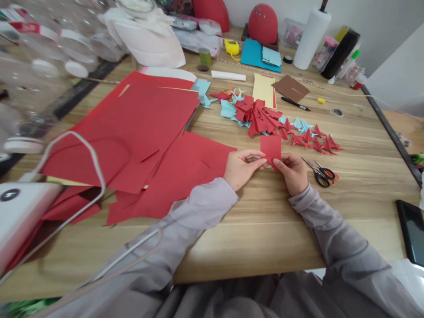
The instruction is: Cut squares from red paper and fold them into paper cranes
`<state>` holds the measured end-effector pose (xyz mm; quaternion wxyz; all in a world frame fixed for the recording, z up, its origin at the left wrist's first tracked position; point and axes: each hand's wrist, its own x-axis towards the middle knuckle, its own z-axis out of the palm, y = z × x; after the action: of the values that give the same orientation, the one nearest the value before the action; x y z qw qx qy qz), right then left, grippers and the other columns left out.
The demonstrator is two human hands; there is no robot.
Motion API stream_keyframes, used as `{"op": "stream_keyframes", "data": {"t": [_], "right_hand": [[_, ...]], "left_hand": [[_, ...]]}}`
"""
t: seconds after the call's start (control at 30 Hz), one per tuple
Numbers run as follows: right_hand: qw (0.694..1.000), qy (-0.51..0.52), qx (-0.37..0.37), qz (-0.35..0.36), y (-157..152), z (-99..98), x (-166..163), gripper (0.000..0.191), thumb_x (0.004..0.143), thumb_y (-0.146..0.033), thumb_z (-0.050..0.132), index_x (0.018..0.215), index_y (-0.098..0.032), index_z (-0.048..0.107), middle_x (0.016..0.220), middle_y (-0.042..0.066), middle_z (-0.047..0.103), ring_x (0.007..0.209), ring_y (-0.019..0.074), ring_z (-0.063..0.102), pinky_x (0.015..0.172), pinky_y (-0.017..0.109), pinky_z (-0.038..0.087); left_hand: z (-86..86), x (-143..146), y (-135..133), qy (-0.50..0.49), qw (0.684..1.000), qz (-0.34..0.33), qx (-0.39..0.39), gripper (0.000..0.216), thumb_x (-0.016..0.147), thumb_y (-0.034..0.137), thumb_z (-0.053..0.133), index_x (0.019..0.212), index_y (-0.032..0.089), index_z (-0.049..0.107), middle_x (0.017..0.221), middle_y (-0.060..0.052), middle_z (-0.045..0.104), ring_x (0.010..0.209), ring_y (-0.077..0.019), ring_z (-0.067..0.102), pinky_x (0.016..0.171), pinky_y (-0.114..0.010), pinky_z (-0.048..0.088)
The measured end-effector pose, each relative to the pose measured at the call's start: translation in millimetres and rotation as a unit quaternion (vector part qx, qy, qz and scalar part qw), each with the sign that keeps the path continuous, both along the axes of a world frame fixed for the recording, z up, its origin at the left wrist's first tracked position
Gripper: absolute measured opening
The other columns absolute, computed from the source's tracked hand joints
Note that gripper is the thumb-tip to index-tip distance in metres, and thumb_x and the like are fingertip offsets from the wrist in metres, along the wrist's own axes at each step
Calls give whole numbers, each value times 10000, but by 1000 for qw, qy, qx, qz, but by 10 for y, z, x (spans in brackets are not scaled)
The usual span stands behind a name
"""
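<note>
A small red paper square [270, 146] is held up between my two hands over the table. My left hand [244, 167] pinches its lower left edge with thumb and fingers. At its lower right corner my right hand [292, 171] grips it, thumb on the front. Just behind the square lie folded red and blue paper pieces [256, 115] in a heap, trailing off right into pointed red paper stars [308, 137]. Black-handled scissors [323, 173] rest right of my right hand, over something orange. Large red paper sheets [159, 119] spread out left of my left hand.
Clear plastic bottles [79, 44] crowd the far left. A white power bank [26, 212] with a cable sits front left, a black phone [410, 229] at the right edge. Behind are a yellow tape measure [232, 46], a blue folder [255, 55], a black pen [295, 104] and a white roll [311, 39].
</note>
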<state>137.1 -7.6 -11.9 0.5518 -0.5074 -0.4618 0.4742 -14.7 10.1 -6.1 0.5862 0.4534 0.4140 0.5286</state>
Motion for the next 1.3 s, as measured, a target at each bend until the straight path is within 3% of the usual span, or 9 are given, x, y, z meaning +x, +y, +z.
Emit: {"op": "stream_keyframes", "data": {"t": [1.1,1.3], "right_hand": [[1000,2,7,7,1,8,-2,307,637,-459,782,682,-200,623,613,-20,668,555,126,600,562,271,513],[1000,12,10,-3,0,18,-12,314,623,-451,793,670,-195,617,614,-22,668,545,115,592,557,260,502]], "left_hand": [[13,-1,-10,4,1000,-6,5,242,615,300,787,748,129,678,638,-38,694,605,-166,680,646,-310,577],[0,1,6,-14,1000,-19,-12,279,579,253,802,718,139,588,614,-12,673,585,-151,674,591,-262,556]]}}
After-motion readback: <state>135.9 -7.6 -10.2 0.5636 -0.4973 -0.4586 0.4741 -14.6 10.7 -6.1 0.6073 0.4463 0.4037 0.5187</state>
